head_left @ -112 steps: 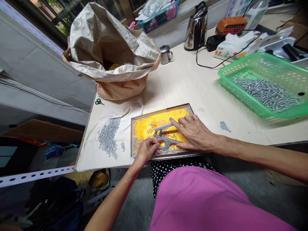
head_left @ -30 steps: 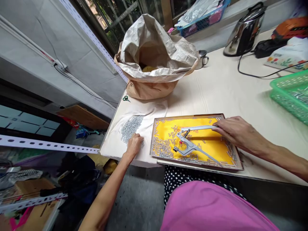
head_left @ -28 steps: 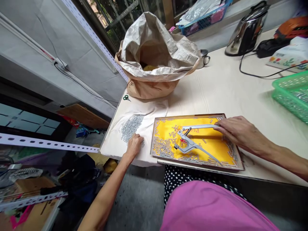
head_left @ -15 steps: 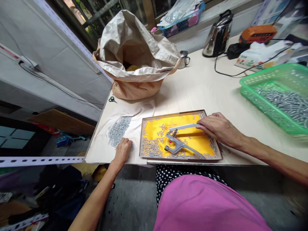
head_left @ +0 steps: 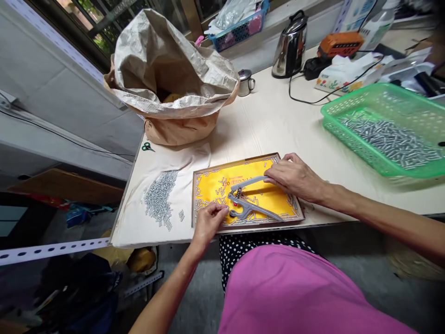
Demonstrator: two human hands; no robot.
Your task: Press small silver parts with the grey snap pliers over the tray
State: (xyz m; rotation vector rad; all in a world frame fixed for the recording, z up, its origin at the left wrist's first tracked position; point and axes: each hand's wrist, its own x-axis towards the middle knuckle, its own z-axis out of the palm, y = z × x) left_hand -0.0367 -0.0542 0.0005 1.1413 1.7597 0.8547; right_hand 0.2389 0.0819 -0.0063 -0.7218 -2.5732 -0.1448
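My right hand [head_left: 295,175] grips the upper handle of the grey hand pliers [head_left: 255,208], which lie open over a shallow tray [head_left: 300,218] lined in yellow. Small metal pieces are scattered in the tray. My left hand [head_left: 210,221] is at the tray's left part, thumb and fingers pinched beside the pliers' jaw; what they hold is too small to make out. Left of the tray, a pile of small metal pieces [head_left: 160,197] rests on a pale cloth [head_left: 134,222].
A large open sack [head_left: 181,125] stands behind the tray. Green scissors [head_left: 148,147] lie at the left. Further back are a lidded metal cup [head_left: 245,83] and a kettle [head_left: 289,48]. At the right is a green basket [head_left: 378,169] of metal pieces.
My left hand has moved from the pile on the cloth rightward to the pliers' jaw. My right hand still holds the handle. The whole view has shifted.
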